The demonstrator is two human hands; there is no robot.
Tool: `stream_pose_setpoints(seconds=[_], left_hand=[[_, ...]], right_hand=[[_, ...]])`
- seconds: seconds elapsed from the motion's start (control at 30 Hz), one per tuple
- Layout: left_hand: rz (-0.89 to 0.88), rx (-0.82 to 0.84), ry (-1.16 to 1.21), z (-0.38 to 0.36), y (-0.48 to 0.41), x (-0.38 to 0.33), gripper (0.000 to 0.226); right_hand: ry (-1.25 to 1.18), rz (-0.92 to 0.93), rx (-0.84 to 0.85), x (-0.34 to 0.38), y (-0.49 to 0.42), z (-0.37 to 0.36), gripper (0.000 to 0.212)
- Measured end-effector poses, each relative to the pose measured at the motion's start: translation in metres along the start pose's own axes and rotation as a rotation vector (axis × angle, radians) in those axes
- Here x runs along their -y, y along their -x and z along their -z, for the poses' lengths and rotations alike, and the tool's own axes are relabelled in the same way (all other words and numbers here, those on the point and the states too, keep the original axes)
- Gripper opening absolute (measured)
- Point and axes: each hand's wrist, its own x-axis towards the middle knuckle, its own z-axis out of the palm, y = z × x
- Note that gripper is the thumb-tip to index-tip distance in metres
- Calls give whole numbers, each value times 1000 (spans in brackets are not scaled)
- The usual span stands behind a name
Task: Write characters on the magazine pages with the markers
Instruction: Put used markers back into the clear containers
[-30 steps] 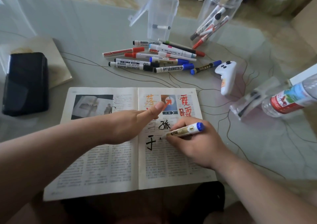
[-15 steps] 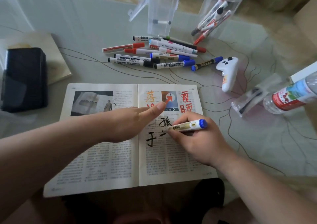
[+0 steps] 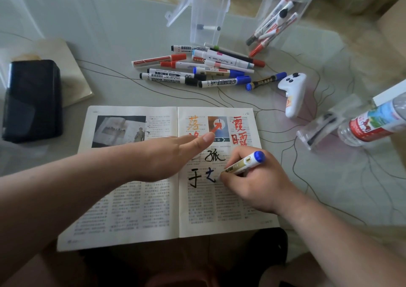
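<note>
An open magazine (image 3: 140,210) lies flat on the table in front of me. Its right page carries orange, red and black characters and fresh blue strokes (image 3: 209,175) beside a black character. My right hand (image 3: 254,181) grips a blue-capped gold marker (image 3: 243,162), its tip down on the page just right of the blue strokes. My left hand (image 3: 169,157) rests flat across the magazine's fold, thumb stretched toward the small picture. A heap of capped markers (image 3: 197,69) lies beyond the magazine.
A clear box (image 3: 206,16) and a clear jar (image 3: 283,12) with markers stand at the back. A white controller (image 3: 293,93), a lying plastic bottle (image 3: 373,124) and a small clear case (image 3: 323,124) sit to the right. A black case (image 3: 33,100) rests on a notebook at left.
My right hand has drawn several blue strokes beside the black character and moved the marker slightly right and down. My left hand has stayed on the pages.
</note>
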Motion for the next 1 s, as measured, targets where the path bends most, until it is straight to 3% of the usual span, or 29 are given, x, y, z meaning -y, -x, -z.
stream_pose_setpoints(seconds=[0.17,0.33,0.5,0.67,0.8,1.0], left_hand=[[3,13,-2,0,0,-1,77],[4,19,8,0,1,-2,77],[2,18,14,0,0,-2,76],[9,23,10,0,-1,0,76],[6,26,16,0,-1,-1,76],[2,14,10,-1,-1,0,77]], right_hand=[[-26,11,-44,0,-1,0,20],[-36,2,80,5,2,-1,18],[-83,1,-25,2,-4,8,20],[-15,3,33,0,-3,6,20],[50,-22,-52,-3,-7,9,21],[34,-20,-20,-2,-5,11,21]])
